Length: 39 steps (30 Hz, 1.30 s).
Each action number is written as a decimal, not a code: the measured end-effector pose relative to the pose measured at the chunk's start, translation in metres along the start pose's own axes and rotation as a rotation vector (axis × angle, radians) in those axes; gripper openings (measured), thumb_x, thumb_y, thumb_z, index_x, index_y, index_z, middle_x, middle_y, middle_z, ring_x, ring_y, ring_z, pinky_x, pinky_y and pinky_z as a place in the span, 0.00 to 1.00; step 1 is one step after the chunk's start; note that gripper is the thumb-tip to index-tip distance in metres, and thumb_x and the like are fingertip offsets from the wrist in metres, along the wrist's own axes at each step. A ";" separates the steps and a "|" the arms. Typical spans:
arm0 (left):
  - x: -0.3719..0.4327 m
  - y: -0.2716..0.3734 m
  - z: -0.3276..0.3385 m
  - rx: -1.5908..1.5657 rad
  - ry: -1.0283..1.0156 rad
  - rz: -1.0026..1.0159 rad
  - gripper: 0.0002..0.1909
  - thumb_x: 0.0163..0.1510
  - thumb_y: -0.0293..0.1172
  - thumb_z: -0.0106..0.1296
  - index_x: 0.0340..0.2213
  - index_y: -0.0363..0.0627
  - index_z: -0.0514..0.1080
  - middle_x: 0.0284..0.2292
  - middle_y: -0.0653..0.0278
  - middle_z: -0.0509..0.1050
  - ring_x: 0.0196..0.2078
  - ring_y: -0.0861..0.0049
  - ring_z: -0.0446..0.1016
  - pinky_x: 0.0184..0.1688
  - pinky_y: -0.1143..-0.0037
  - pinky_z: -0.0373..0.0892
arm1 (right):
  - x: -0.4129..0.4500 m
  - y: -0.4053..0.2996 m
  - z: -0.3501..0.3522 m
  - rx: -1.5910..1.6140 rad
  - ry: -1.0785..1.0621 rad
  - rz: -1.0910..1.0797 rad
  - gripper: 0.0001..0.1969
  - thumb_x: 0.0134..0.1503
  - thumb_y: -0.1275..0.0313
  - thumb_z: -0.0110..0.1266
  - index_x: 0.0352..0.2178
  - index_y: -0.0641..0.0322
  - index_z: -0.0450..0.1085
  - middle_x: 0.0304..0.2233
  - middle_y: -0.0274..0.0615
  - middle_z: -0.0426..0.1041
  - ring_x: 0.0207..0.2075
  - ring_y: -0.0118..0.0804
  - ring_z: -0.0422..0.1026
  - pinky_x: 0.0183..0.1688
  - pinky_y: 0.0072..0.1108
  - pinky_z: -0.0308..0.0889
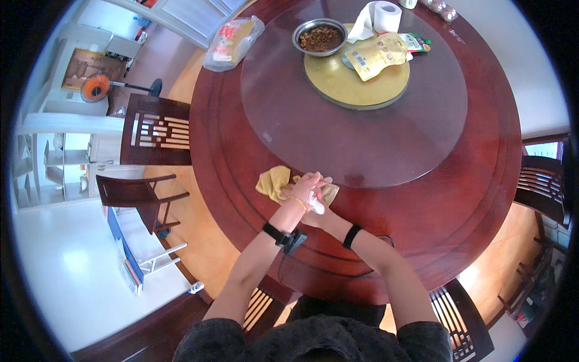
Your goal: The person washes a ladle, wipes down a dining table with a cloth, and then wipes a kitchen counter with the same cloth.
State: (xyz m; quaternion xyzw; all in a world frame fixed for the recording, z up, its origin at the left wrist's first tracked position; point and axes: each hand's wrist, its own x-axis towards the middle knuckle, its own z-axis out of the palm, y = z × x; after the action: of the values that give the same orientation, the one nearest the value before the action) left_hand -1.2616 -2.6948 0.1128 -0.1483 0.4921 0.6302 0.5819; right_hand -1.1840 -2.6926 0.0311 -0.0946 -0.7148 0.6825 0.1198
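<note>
My left hand lies across my right hand above the near part of the round wooden table. Crumpled white tissue shows under the fingers of my left hand, against the right hand. A yellow cloth rests on the table just left of the hands, and a paler fold of cloth shows to their right. The fingers of my right hand are mostly hidden beneath the left, so its grip is unclear. Both wrists wear black straps, the left one carrying a small dark device.
A glass turntable carries a metal bowl of brown food, a golden disc, a yellow pouch and a toilet roll. A plastic bag sits at the far left. A dark cable runs near the front edge. Wooden chairs surround the table.
</note>
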 end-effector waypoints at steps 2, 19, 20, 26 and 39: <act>0.001 -0.003 0.008 0.036 0.045 -0.008 0.10 0.52 0.38 0.48 0.28 0.46 0.62 0.37 0.52 0.71 0.12 0.82 0.62 0.13 0.82 0.61 | -0.019 0.002 0.001 -0.128 -0.098 0.014 0.12 0.51 0.72 0.44 0.38 0.60 0.63 0.36 0.41 0.67 0.42 0.40 0.66 0.45 0.27 0.62; -0.028 -0.004 -0.002 0.225 0.242 0.166 0.13 0.52 0.36 0.44 0.39 0.47 0.66 0.37 0.63 0.71 0.36 0.74 0.71 0.29 0.68 0.71 | -0.141 -0.094 -0.056 -0.982 -0.689 -0.297 0.29 0.38 0.73 0.54 0.46 0.38 0.63 0.50 0.33 0.58 0.55 0.39 0.52 0.58 0.41 0.40; -0.047 -0.004 -0.008 0.225 0.290 0.220 0.15 0.51 0.38 0.45 0.39 0.45 0.67 0.34 0.62 0.73 0.35 0.75 0.72 0.27 0.72 0.70 | -0.155 -0.095 -0.060 -0.969 -0.700 -0.265 0.29 0.37 0.74 0.55 0.45 0.39 0.64 0.50 0.33 0.58 0.54 0.39 0.53 0.58 0.42 0.40; -0.126 -0.053 -0.169 1.009 1.177 0.522 0.11 0.50 0.40 0.43 0.36 0.54 0.67 0.34 0.55 0.69 0.37 0.58 0.70 0.38 0.64 0.67 | -0.226 -0.112 -0.064 -0.943 -0.791 -0.236 0.24 0.37 0.74 0.55 0.40 0.42 0.67 0.47 0.35 0.60 0.53 0.40 0.54 0.56 0.43 0.43; -0.178 -0.072 -0.237 0.871 1.183 0.194 0.57 0.29 0.54 0.62 0.56 0.54 0.41 0.49 0.42 0.55 0.44 0.54 0.66 0.42 0.66 0.66 | -0.010 -0.049 0.061 -1.346 -0.118 -0.078 0.28 0.53 0.66 0.44 0.54 0.60 0.48 0.56 0.61 0.43 0.58 0.57 0.43 0.55 0.49 0.42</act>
State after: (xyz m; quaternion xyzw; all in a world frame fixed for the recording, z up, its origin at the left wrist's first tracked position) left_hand -1.2405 -2.9985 0.1040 -0.1747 0.9398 0.2411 0.1675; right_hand -1.1909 -2.7559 0.0770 -0.0853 -0.9923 0.0879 0.0199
